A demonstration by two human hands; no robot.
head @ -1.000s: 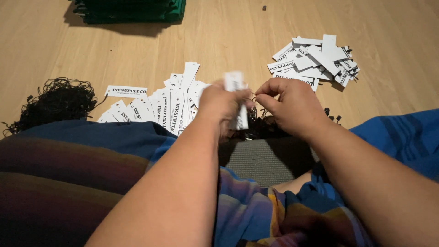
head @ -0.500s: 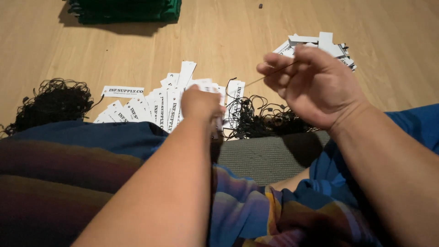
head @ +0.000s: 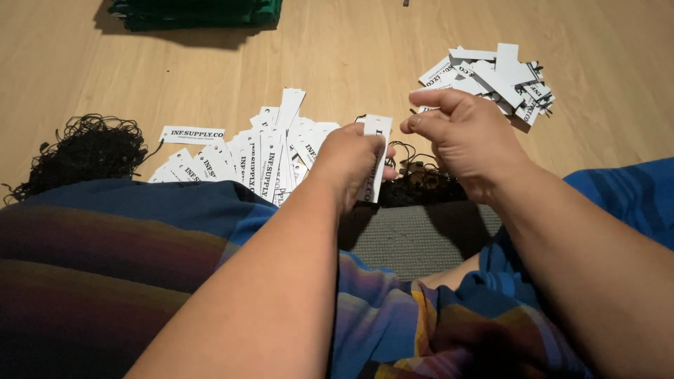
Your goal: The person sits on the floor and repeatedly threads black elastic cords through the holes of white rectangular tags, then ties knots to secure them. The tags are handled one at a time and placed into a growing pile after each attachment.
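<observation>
1. The left hand [head: 351, 158] holds a white paper tag [head: 373, 156]. The fingers are pressed on the tag, with the thumb on its right side. The tag stands almost straight up, and its top end pokes out above the hand.
2. The tag is near the middle of the view, just over the front edge of a grey mat [head: 414, 238] and above a small heap of black string loops [head: 421, 186].
3. The right hand [head: 463, 137] is just beside the tag, on its right. The thumb and first finger are pinched together and the other fingers are curled in. Whatever they pinch is too thin to see clearly. It may be a black string.
4. To the left of the left hand lies a spread-out pile of white tags [head: 246, 158] on the wooden floor [head: 351, 49]. Many of them lie side by side like a fan.
5. Behind the right hand lies a second pile of white tags [head: 495, 74]. These ones are heaped up in a messy way.
6. Far to the left sits a big bunch of black string loops [head: 88, 151], well apart from both hands.
7. At the top edge lies a dark green folded thing [head: 196, 12].
8. A blue and striped cloth [head: 140, 238] covers the person's legs.
</observation>
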